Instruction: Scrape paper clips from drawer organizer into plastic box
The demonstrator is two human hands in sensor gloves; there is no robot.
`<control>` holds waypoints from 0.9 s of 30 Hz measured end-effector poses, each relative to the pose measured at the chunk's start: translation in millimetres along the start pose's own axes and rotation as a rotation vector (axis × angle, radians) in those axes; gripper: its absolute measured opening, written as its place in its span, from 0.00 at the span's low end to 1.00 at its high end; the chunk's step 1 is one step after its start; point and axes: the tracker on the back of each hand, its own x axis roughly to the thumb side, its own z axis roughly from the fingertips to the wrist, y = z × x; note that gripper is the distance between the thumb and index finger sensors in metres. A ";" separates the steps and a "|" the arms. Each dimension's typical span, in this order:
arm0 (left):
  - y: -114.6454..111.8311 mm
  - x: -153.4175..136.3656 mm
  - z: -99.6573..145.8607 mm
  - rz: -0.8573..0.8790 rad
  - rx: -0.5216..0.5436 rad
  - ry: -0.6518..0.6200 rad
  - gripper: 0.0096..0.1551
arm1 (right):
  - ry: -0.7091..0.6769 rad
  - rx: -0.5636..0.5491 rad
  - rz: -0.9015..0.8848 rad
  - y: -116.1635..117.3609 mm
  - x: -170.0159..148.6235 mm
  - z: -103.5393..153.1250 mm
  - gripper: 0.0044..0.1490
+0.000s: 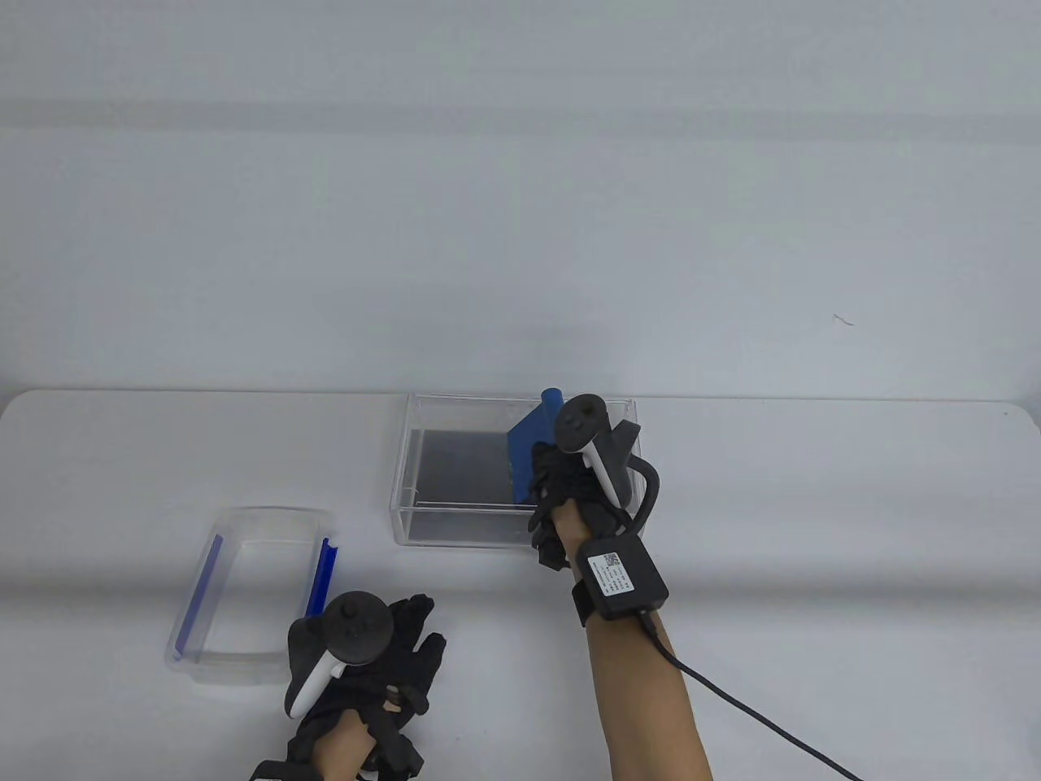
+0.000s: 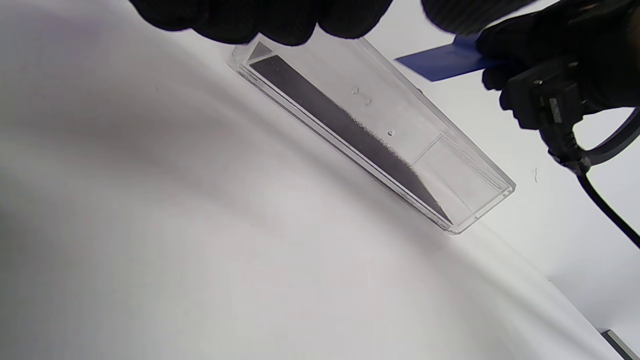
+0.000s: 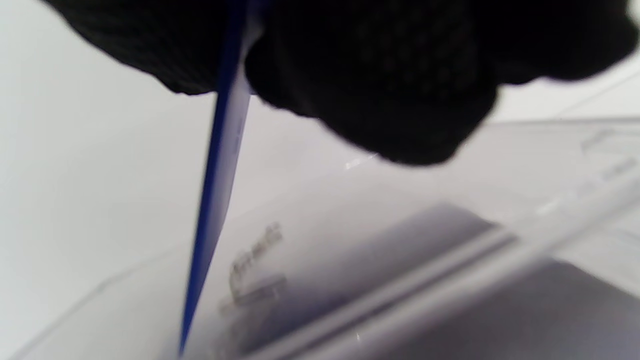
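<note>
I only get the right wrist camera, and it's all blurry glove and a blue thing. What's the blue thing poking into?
Observer: The blue scraper dips into the right end of a clear drawer organizer with a dark floor. The right hand grips it.
Operator: Where's the box for the clips?
Observer: The plastic box, with blue side latches, sits left of the organizer and nearer the person, apart from it.
Operator: What's the other hand doing?
Observer: The left hand lies by the box's right side, fingers spread, holding nothing. I can't tell whether it touches the box.
</note>
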 end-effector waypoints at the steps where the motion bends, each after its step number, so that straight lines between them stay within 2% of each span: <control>1: 0.0 -0.2 0.0 0.000 0.000 0.000 0.40 | -0.005 -0.018 0.001 -4.0 1.3 0.4 0.46; 4: 0.1 -0.4 0.4 0.000 0.001 0.003 0.40 | -0.047 -0.089 0.039 -18.9 6.1 0.7 0.45; 7: 0.7 -0.9 0.2 0.001 0.004 0.005 0.40 | -0.073 -0.124 0.053 -20.8 7.3 -2.1 0.42; 14: 3.4 -6.1 -1.3 0.002 0.009 0.022 0.40 | -0.163 -0.147 0.152 9.5 4.9 -13.6 0.40; 16: 4.4 -7.8 -2.3 -0.002 0.010 0.029 0.40 | -0.178 -0.118 0.201 21.9 3.3 -17.6 0.40; 20: 6.7 -10.4 -3.6 -0.004 0.016 0.037 0.40 | -0.210 -0.057 0.211 31.5 -0.2 -20.3 0.39; 27: 4.5 -9.1 -3.5 -0.009 0.005 0.035 0.40 | -0.343 0.090 0.171 21.8 -4.1 -10.5 0.39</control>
